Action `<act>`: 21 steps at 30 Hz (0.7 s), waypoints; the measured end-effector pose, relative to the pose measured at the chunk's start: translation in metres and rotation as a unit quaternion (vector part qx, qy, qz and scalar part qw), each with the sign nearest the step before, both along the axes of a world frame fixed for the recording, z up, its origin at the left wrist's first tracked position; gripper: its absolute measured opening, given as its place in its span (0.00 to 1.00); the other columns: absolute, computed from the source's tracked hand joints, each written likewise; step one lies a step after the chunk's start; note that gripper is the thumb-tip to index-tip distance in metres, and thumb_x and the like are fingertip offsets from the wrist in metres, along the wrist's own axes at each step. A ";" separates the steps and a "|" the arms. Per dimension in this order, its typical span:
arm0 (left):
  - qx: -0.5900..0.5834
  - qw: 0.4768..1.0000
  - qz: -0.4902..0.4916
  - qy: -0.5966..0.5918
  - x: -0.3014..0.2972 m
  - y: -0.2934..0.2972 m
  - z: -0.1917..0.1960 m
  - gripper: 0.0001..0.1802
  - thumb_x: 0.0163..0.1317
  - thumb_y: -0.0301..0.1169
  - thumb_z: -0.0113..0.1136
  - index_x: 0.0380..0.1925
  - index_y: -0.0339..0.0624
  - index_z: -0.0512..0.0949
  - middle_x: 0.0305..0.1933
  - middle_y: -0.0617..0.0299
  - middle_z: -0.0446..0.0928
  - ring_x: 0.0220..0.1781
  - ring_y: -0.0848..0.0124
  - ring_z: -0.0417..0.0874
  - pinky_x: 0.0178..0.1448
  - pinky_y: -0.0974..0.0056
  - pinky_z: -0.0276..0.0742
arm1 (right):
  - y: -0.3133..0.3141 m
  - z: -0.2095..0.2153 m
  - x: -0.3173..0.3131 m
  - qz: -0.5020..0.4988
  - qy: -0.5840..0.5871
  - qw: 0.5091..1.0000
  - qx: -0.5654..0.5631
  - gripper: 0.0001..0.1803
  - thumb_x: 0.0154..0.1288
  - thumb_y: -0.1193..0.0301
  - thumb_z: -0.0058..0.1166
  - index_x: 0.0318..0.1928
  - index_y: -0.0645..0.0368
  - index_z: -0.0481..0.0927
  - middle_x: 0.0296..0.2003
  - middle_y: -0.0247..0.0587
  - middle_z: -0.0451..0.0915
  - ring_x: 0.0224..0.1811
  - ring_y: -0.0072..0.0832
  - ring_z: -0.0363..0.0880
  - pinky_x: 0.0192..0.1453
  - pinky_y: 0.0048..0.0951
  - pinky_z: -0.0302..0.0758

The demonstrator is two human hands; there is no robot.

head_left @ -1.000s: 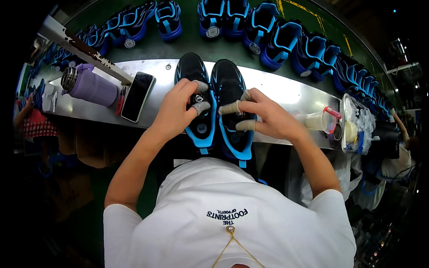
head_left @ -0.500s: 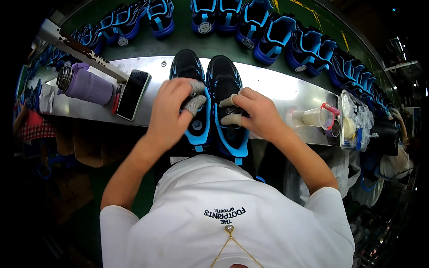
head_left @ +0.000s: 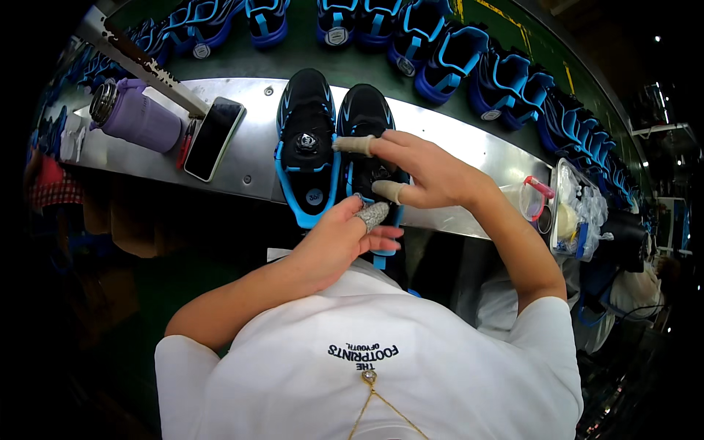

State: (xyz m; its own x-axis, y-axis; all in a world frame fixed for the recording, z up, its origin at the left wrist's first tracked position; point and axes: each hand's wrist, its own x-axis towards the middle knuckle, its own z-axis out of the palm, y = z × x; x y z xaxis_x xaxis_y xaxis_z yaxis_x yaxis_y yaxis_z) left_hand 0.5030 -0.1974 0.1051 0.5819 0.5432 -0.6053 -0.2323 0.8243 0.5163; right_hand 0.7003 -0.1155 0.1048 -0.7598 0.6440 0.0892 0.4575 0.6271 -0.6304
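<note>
Two black sneakers with bright blue collars lie side by side, toes pointing away from me. The left sneaker (head_left: 306, 110) is untouched; its round dial and the round sticker on its insole show. At the right sneaker (head_left: 364, 110), my right hand (head_left: 429, 172) spreads a covered index finger across the tongue, its tip at the inner side, and rests a covered thumb lower down near the dial. My left hand (head_left: 348, 235) lies across the same sneaker's opening towards the heel, fingers stretched and apart, a grey wrap on one. It partly hides the collar.
A metal ledge (head_left: 253, 136) carries a phone (head_left: 214, 139), a red-handled tool (head_left: 186, 144) and a purple bottle (head_left: 139, 117). To the right are a clear cup (head_left: 526, 199) and a tray of plastic bags (head_left: 583, 205). Beyond, more sneakers (head_left: 447, 66) line a green surface.
My left hand has left the left sneaker and moved right and nearer, over the right sneaker's opening. My right index finger has stretched leftward across the tongue. The left sneaker's dial is now uncovered.
</note>
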 end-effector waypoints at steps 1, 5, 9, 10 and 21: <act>0.003 0.998 0.051 -0.020 0.005 -0.002 -0.009 0.18 0.75 0.28 0.46 0.61 0.33 0.65 0.61 0.49 0.69 0.55 0.58 0.82 0.54 0.60 0.82 | 0.000 -0.001 -0.004 0.002 -0.002 1.000 0.000 0.32 0.62 0.65 0.55 0.69 0.41 0.69 0.33 0.40 0.78 0.36 0.39 0.78 0.39 0.40 0.74; 0.000 0.995 0.099 0.014 0.010 -0.011 -0.004 0.16 0.74 0.24 0.40 0.59 0.33 0.66 0.58 0.51 0.73 0.59 0.58 0.79 0.53 0.62 0.80 | -0.003 0.003 -0.020 -0.033 -0.078 0.995 -0.059 0.34 0.61 0.66 0.58 0.70 0.37 0.70 0.29 0.42 0.78 0.33 0.36 0.77 0.42 0.34 0.76; 0.010 0.995 0.097 -0.021 0.007 -0.008 -0.011 0.14 0.75 0.24 0.38 0.57 0.34 0.67 0.57 0.53 0.71 0.57 0.63 0.80 0.52 0.64 0.81 | 0.008 -0.006 -0.007 0.003 -0.002 0.998 -0.061 0.36 0.61 0.64 0.60 0.71 0.38 0.68 0.28 0.42 0.75 0.32 0.36 0.76 0.38 0.34 0.74; 0.007 0.995 0.094 -0.030 0.007 -0.007 -0.016 0.15 0.75 0.24 0.39 0.57 0.34 0.67 0.57 0.53 0.71 0.57 0.63 0.80 0.51 0.64 0.81 | 0.010 -0.008 -0.005 0.027 0.016 0.998 -0.048 0.37 0.60 0.64 0.61 0.71 0.38 0.68 0.26 0.41 0.73 0.31 0.36 0.74 0.37 0.34 0.73; -0.022 0.993 0.116 -0.028 0.039 -0.017 -0.007 0.16 0.74 0.23 0.39 0.58 0.33 0.67 0.62 0.51 0.70 0.56 0.60 0.81 0.46 0.64 0.82 | 0.001 0.005 0.023 0.038 0.013 0.999 -0.029 0.32 0.62 0.61 0.60 0.68 0.33 0.72 0.23 0.39 0.69 0.28 0.37 0.72 0.34 0.37 0.71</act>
